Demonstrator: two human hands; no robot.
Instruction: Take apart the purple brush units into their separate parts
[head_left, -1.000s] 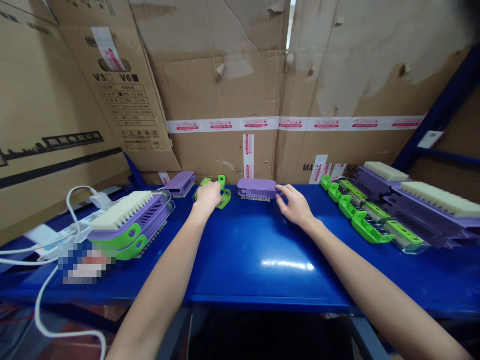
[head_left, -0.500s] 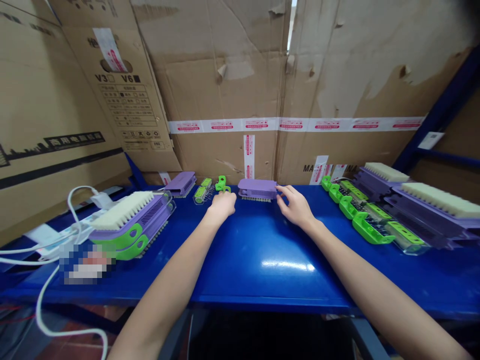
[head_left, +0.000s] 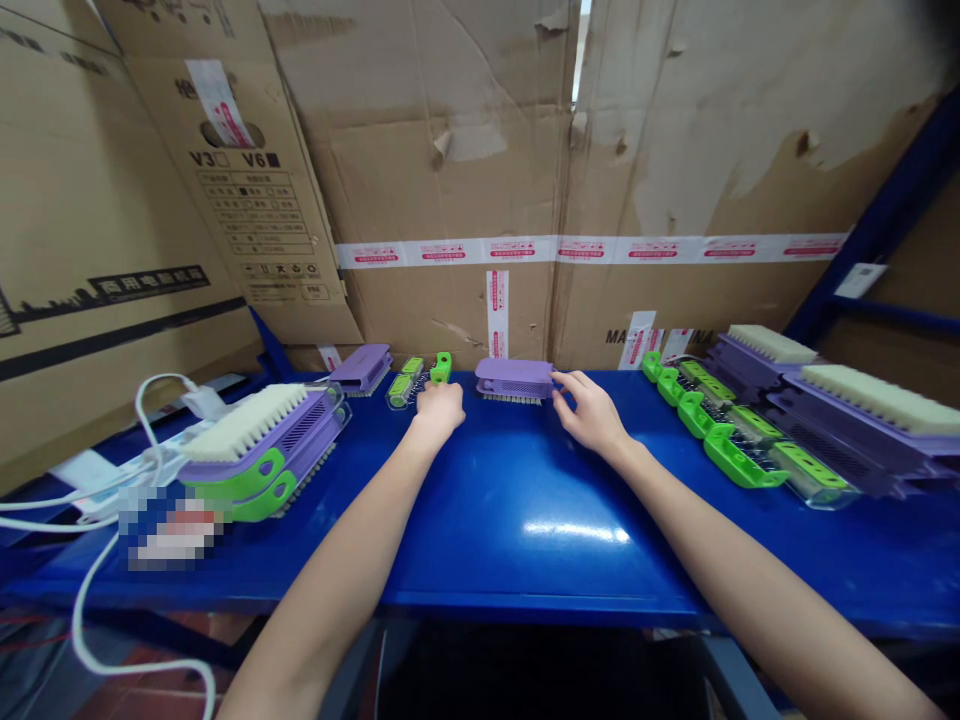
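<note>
A purple brush body lies bristles down near the back of the blue table. My right hand is at its right end, fingertips touching it, thumb and fingers apart. To the left, my left hand has its fingers closed around a green plastic end piece; the fingertips are partly hidden. Just beside that piece are small clear-cased parts with yellow-green tops and thin metal prongs. Farther left, a second purple brush body rests against the back.
At left are stacked purple brushes with green ends, beside a power strip and white cables. Along the right stand a row of green end pieces, clear-cased parts and purple brushes with pale bristles. Cardboard walls the back.
My left hand has moved slightly left with the green end piece, which now sits closer to the clear-cased parts. My right hand and the middle brush body have stayed in place.
</note>
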